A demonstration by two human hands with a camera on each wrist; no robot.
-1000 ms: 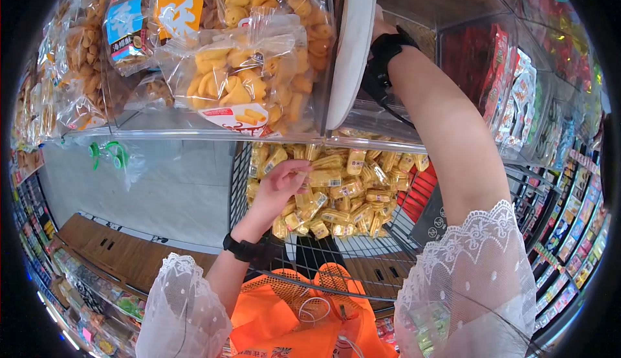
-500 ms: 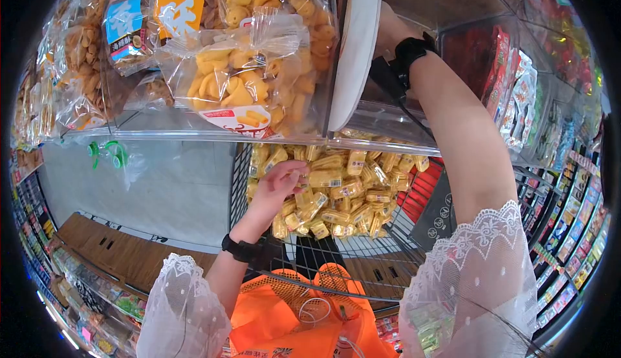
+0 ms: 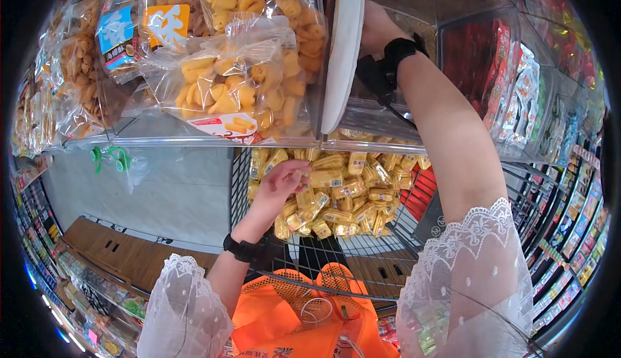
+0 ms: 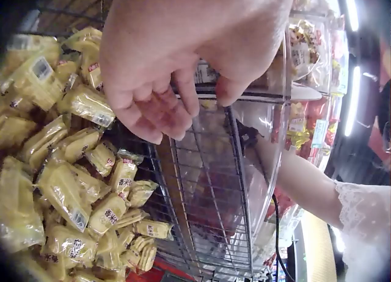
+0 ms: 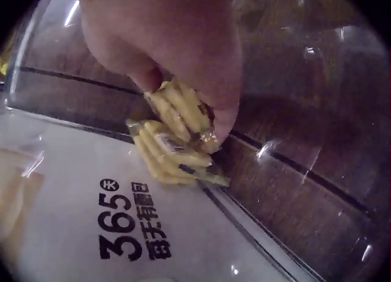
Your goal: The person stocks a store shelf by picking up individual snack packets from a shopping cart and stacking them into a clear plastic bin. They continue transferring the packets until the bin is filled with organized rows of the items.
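Note:
My right hand (image 3: 380,31) reaches into a clear-walled bin, partly behind a white sign board (image 3: 346,54). In the right wrist view its thumb and fingers pinch a small clear packet of yellow snack sticks (image 5: 178,107). A second, similar packet (image 5: 171,153) lies right below, overlapping it, near the bin floor. My left hand (image 3: 279,186) hovers with loosely curled fingers over the shopping cart and holds nothing. Beneath and beside it, many yellow snack packets (image 4: 73,190) are heaped in the cart.
Bags of yellow puffed snacks (image 3: 226,92) fill the bin to the left. Red packages (image 3: 498,67) stand in bins to the right. The cart's wire side (image 4: 214,190) runs close under the shelf edge. A green-handled item (image 3: 110,158) hangs below the shelf at left.
My right hand has shifted a little back and to the right within the bin, out from behind the sign board. The head view has turned slightly. My left hand stays in place.

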